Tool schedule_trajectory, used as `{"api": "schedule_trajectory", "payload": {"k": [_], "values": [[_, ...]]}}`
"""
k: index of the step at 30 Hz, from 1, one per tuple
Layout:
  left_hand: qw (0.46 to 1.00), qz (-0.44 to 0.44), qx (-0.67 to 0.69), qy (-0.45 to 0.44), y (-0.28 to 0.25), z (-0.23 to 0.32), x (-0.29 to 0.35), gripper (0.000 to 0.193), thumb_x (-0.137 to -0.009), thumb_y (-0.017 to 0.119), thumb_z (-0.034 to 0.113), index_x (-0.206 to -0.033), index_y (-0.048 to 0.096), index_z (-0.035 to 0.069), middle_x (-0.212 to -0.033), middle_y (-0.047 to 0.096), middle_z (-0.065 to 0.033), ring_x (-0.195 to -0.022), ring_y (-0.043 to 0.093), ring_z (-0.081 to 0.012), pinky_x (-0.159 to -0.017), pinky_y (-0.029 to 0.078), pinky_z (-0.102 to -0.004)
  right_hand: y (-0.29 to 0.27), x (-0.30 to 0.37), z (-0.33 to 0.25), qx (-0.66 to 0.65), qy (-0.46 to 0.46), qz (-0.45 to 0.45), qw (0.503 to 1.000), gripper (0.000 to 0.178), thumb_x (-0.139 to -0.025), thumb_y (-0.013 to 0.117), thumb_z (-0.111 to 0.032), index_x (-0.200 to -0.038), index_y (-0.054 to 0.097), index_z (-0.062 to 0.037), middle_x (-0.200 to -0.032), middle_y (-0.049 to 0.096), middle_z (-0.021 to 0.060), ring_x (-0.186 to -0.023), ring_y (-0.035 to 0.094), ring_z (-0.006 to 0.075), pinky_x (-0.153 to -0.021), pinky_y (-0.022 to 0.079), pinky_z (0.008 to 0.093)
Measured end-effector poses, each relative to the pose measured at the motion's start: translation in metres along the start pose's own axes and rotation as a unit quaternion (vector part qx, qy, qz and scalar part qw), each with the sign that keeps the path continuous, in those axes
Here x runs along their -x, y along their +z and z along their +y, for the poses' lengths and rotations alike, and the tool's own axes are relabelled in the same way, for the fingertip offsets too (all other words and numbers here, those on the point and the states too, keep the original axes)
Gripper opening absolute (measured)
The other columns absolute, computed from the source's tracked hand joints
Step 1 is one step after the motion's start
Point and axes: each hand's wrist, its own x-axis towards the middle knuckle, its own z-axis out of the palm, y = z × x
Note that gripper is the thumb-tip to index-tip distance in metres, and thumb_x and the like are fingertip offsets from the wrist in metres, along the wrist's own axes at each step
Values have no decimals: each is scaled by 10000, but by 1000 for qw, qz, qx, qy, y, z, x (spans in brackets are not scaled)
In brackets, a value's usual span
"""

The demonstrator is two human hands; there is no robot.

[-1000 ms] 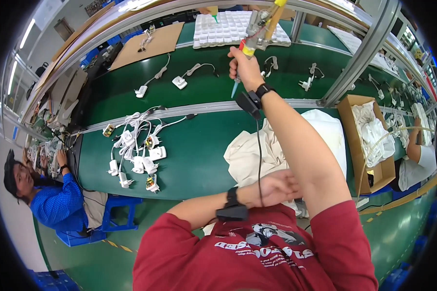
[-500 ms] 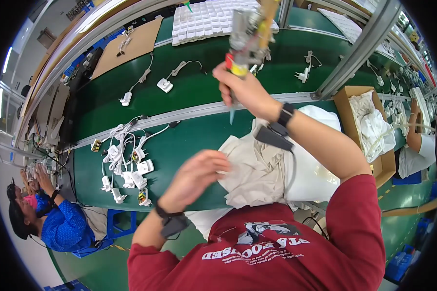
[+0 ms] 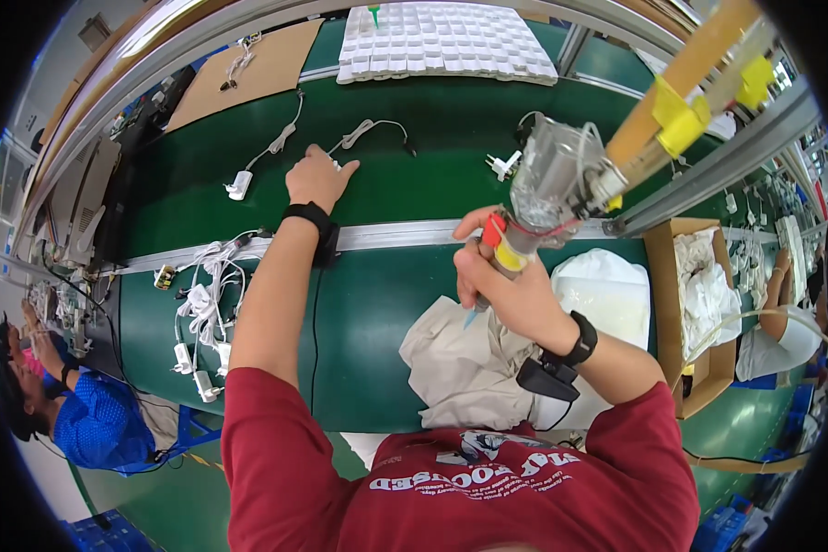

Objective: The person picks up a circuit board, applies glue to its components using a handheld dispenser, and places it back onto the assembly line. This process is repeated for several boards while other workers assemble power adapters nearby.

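My left hand (image 3: pixel 317 181) reaches over the far green conveyor, its fingers around a white plug-in power adapter (image 3: pixel 336 165) that is mostly hidden under it. From that adapter a white cable (image 3: pixel 363 132) bundled in a loop runs off to the right. Held up over the near bench, a glue dispenser (image 3: pixel 515 250) with a clear, tape-banded body and a pale blue tapered tip is wrapped by my right hand (image 3: pixel 511 290). Its tip points down above a crumpled beige cloth (image 3: pixel 460 359). Another white adapter (image 3: pixel 238 186) lies left of my left hand.
Several tangled white adapters and cables (image 3: pixel 207 304) lie on the near bench at left. A white compartment tray (image 3: pixel 442 41) and cardboard sheet (image 3: pixel 248 74) sit at the back. At right stand a metal post (image 3: pixel 708 152) and a cardboard box (image 3: pixel 667 313). Co-workers sit on both sides.
My left hand has moved from above the near bench forward to the adapter on the conveyor. My right hand has brought the dispenser lower, nearer to me and to the right.
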Motion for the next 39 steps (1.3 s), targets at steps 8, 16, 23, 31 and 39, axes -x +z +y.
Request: {"api": "schedule_trajectory", "payload": {"k": [8, 16, 23, 31, 39], "values": [[713, -287, 634, -82, -11, -8, 11, 409, -836, 642, 331, -1040, 547, -11, -956, 670, -145, -885, 665, -229, -601, 527, -282, -9, -11, 12, -58, -21, 10, 998, 337, -937, 539, -276, -1113, 392, -30, -591, 400, 5, -496, 431, 98, -478, 357, 232], [348, -404, 840, -105, -38, 34, 210, 442, -905, 513, 103, -1311, 351, 30, -1260, 534, -171, -1109, 575, -229, -646, 526, -211, -14, -40, 11, -86, -34, 14, 996, 529, -932, 447, -522, -1151, 368, -48, -587, 355, -9, -476, 357, 80, -458, 319, 236], [409, -418, 808, -71, -20, 37, 260, 432, -919, 468, 15, -1325, 343, 96, -1309, 490, -163, -1142, 547, -235, -758, 569, -330, 16, -45, 12, -101, -17, -40, 994, 444, -936, 462, -494, -1084, 370, -85, -544, 355, -19, -434, 339, 78, -418, 287, 233], [378, -413, 826, -68, -18, 29, 260, 430, -919, 450, -33, -1321, 343, 78, -1322, 469, -165, -1157, 534, -236, -810, 569, -354, 31, -28, 20, -89, -22, -63, 994, 354, -927, 541, -399, -928, 341, -106, -474, 327, -20, -358, 261, 72, -360, 225, 241], [364, -417, 832, -48, -19, 32, 260, 437, -920, 445, -35, -1329, 327, 66, -1325, 464, -172, -1163, 531, -230, -805, 573, -332, 29, -25, 20, -87, -9, -54, 995, 344, -928, 540, -387, -908, 339, -109, -475, 343, -13, -360, 274, 75, -363, 230, 236]]}}
